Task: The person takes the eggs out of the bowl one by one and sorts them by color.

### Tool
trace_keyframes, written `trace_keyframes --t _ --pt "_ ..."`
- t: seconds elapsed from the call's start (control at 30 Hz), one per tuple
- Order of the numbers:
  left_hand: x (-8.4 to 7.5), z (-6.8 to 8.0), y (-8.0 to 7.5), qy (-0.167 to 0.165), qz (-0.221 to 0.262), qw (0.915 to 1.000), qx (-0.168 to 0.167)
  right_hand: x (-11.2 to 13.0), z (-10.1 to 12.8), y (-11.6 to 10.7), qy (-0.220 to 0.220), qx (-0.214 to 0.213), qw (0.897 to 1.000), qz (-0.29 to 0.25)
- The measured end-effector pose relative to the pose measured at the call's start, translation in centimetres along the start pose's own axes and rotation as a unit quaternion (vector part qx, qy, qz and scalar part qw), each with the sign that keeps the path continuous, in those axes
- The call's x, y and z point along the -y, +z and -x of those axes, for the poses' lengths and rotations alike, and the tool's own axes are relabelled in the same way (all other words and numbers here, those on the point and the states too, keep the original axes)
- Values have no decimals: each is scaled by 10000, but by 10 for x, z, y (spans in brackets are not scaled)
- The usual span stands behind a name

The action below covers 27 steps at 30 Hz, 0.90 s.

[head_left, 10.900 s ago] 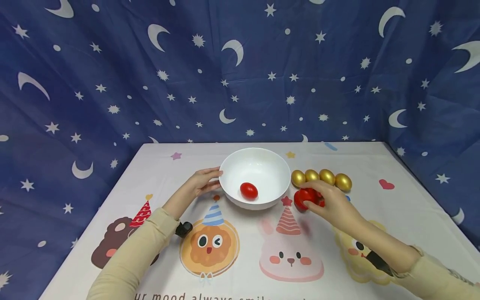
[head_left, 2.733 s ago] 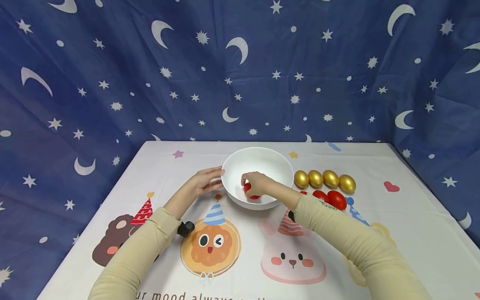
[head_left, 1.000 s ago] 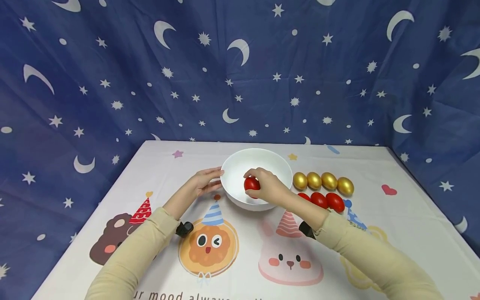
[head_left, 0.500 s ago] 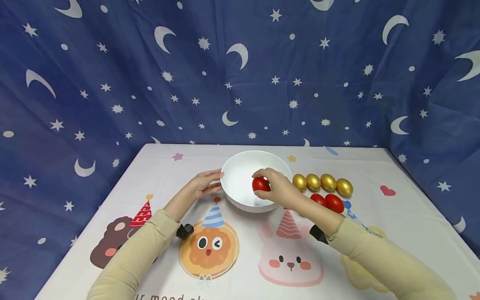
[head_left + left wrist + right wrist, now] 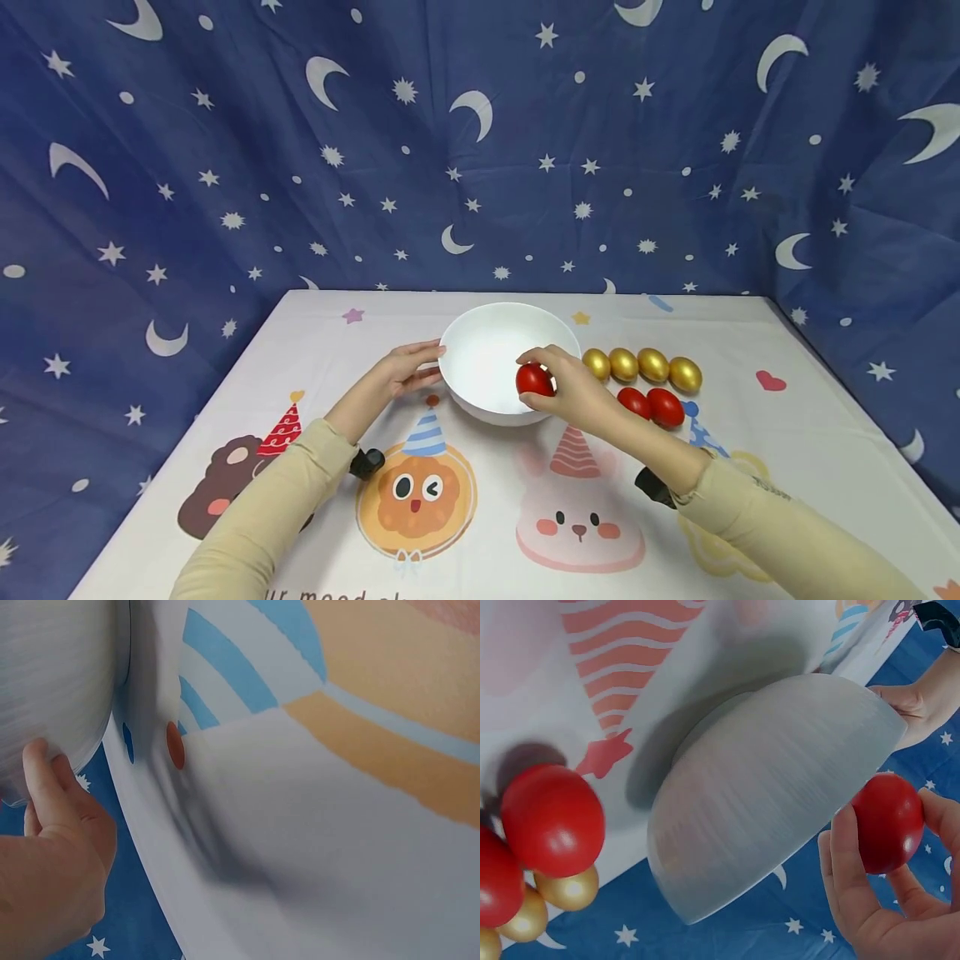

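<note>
My left hand rests its extended fingertips against the left side of a white bowl. In the left wrist view those fingers press on the bowl's outer wall. My right hand pinches a glossy red egg between thumb and fingertips, over the bowl's right front part. The right wrist view shows that egg above the level of the bowl's rim. Two more red eggs lie on the table beyond my right wrist. No egg shows inside the bowl.
A row of several golden eggs lies right of the bowl, behind the red eggs. The tablecloth is white with printed cartoon faces. A blue curtain with moons and stars hangs behind the table.
About eleven seconds ago a red egg lay in the bowl and my right hand was at the table eggs. Since then it has gripped an egg inside the bowl and lifted it rightward. Left hand stays.
</note>
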<state>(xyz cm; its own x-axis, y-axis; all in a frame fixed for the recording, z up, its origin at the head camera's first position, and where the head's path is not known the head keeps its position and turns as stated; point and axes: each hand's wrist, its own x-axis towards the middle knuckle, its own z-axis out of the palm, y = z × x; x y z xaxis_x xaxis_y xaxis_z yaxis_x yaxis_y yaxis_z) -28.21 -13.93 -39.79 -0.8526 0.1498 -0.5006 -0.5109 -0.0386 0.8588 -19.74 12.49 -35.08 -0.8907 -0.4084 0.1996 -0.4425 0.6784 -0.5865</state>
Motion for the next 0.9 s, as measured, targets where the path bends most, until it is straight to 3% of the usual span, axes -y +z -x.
trace_keyframes --t 0.23,0.57,0.9 --pt "1 0 0 -14 60 10000 -7 -4 12 -4 -181 -216 9995 -161" --pt "-1 0 1 30 67 10000 8 -12 26 -16 -24 -341 9992 212" --pt "0 1 2 19 -28 10000 -41 -37 48 -26 221 -673 9968 367"
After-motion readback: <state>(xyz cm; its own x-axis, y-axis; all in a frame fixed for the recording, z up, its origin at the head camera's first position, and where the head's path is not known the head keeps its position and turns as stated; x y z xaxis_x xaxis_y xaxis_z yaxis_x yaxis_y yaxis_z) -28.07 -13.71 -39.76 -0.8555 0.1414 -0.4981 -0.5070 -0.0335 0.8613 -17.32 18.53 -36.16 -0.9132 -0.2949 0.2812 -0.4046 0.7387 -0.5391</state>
